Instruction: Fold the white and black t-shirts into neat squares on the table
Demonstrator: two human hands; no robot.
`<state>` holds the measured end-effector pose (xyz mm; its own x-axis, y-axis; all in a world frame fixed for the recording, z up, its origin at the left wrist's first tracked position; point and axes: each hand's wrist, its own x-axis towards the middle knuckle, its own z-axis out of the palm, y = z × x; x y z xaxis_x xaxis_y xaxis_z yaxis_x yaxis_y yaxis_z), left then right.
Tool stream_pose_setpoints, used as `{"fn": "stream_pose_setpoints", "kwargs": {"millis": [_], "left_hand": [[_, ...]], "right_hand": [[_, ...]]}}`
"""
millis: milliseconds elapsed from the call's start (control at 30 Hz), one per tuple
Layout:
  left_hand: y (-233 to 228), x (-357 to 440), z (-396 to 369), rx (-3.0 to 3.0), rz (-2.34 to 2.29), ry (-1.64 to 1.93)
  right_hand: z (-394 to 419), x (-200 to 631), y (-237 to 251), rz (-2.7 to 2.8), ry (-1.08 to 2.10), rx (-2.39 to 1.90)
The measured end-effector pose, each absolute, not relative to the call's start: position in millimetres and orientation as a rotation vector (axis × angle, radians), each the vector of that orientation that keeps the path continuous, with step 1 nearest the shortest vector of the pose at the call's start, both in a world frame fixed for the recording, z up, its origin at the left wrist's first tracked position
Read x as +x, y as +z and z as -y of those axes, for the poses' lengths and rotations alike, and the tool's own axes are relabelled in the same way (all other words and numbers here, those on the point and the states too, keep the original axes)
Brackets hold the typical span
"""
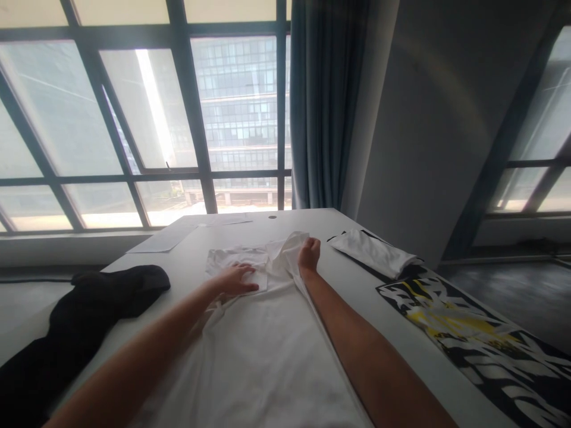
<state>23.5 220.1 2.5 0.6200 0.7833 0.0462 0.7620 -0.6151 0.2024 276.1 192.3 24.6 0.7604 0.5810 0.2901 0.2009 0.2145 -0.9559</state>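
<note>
Nearest, spread lengthwise down the middle of the white table, a white garment, fairly smooth toward the bottom edge, crumpled and gathered at its far end. Out to the left, in a loose heap, a black garment; out to the right, lying flat along the table's side, a boldly patterned cloth in black, white and yellow. Farther up, palm down on the white garment, the left hand, with fingers loosely parted and resting rather than gripping; beneath the fingertips, a flatter pale patch, perhaps a folded-over flap, though too washed out to be sure. Just beyond, at the right-hand edge of the same garment, the right hand, closed in a fist around a bunched, slightly raised fold. Apart from both hands on the right, a folded white cloth on top of something black. Toward the far left of the table, pale sheets of paper. Past the table's end, a blue-grey curtain beside tall, dark-framed windows, and outside, a many-windowed building.
</note>
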Motion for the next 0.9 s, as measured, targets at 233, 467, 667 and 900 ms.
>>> {"fn": "stream_pose_setpoints", "kwargs": {"millis": [233,467,667,900], "left_hand": [[20.6,60.9,-271.2,2.635,-1.586,0.333],[5.9,86.4,-305.9,2.578,-1.574,0.367],[19.6,89.6,-318.4,2.535,-1.626,0.529],[18.2,101.0,-317.4,2.480,-1.662,0.566]], "right_hand": [[-190.7,289.0,14.5,0.679,0.233,-1.392],[-195.0,296.7,4.7,0.667,0.204,-1.352],[-194.2,295.3,5.3,0.650,0.211,-1.310],[-192.1,295.6,6.2,0.646,0.190,-1.319]]}}
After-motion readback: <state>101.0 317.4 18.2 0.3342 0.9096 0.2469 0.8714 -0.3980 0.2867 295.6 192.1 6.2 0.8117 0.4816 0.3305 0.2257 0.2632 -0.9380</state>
